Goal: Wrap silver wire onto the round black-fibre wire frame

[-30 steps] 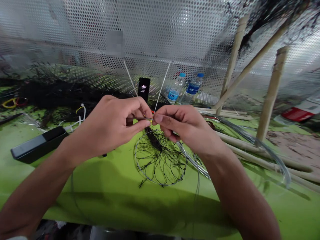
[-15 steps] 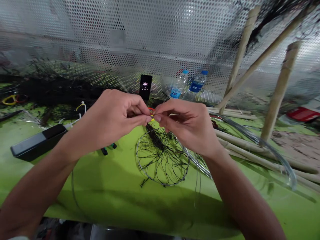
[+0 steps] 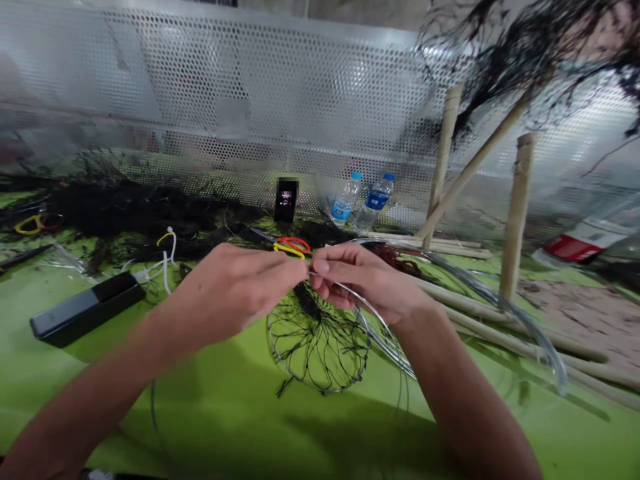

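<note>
My right hand pinches a thin clear wire between thumb and fingers, and the wire curves down beside the wrist. Against its fingertips is my left hand, back turned up, its fingers pressed together; what they grip is hidden. Below both hands, a wire hoop strung with black netting lies on the green table. The netting gathers into a dark bundle toward the hands. Scissors with red and yellow handles lie just behind the fingertips.
A phone and two water bottles stand at the back. A black power bank with a white cable lies left. Wooden poles and coiled clear tubing are at right. Black fibres lie back left.
The view has shifted, so the phone and bottles sit lower. My left hand has turned its back upward, hiding its fingertips. The wire by my right hand and the scissors now show more.
</note>
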`<state>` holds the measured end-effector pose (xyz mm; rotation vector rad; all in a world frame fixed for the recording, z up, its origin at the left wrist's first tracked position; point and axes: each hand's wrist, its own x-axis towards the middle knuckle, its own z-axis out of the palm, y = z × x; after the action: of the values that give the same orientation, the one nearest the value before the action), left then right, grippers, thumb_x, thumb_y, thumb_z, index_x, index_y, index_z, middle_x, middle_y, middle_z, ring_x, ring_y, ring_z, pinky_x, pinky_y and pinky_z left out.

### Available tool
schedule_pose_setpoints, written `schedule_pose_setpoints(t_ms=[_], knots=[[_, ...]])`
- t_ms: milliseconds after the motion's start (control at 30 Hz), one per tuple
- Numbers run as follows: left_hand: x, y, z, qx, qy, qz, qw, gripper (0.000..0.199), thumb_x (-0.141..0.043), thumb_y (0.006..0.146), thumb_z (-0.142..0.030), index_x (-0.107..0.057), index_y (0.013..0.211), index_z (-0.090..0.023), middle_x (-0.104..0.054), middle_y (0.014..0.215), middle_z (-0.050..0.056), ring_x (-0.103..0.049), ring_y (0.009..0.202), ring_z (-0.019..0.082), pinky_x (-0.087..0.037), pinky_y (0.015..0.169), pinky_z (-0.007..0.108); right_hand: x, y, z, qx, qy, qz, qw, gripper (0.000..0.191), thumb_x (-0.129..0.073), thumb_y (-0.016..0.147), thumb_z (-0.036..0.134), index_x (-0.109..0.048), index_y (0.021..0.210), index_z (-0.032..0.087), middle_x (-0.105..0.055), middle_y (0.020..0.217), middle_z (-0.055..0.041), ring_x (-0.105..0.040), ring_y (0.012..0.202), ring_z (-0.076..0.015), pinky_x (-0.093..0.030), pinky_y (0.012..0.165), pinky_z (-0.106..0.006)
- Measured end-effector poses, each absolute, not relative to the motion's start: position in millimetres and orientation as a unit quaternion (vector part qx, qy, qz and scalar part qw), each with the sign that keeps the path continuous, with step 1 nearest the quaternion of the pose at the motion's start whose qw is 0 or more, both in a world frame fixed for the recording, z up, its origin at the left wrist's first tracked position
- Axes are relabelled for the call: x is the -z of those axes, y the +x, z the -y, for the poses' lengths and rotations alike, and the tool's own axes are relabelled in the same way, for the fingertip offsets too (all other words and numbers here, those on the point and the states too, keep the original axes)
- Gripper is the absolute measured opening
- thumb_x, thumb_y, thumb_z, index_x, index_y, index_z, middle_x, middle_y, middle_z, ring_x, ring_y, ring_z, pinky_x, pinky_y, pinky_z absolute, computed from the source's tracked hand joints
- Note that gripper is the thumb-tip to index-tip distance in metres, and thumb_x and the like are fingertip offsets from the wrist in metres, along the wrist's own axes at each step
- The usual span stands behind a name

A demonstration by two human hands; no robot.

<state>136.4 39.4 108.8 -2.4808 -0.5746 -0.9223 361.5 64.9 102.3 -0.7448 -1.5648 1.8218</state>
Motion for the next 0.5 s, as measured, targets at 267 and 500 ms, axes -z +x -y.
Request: schedule_pose_setpoints(t_ms=[267, 500], knots=[[-111.9, 140.6, -26.5, 0.311, -0.878, 0.161, 0.325, 0.02, -0.045, 0.1, -0.005, -0.065, 0.099, -0.008, -0.074, 0.079, 0.004, -0.067, 0.061, 0.013, -0.054, 0.054, 0.026, -109.2, 366.6, -56.8, -0.672, -0.274, 0.633, 0.269, 0.027, -0.081, 0.082, 0.035, -0.068, 0.073, 0.012, -0.058, 0.063, 0.0023, -0.044, 0.05, -0.0045, -0.028, 0.042, -0.019], [-111.2, 142.0, -20.4, 0.298, -0.882, 0.165, 0.325, 0.019, -0.046, 0.098, -0.003, -0.064, 0.101, -0.008, -0.071, 0.076, 0.004, -0.067, 0.059, 0.015, -0.052, 0.051, 0.029, -119.1, 368.7, -45.3, -0.585, -0.304, 0.693, 0.292, 0.025, -0.082, 0.081, 0.032, -0.068, 0.075, 0.012, -0.044, 0.059, 0.0061, -0.031, 0.054, -0.0051, -0.021, 0.047, -0.021]])
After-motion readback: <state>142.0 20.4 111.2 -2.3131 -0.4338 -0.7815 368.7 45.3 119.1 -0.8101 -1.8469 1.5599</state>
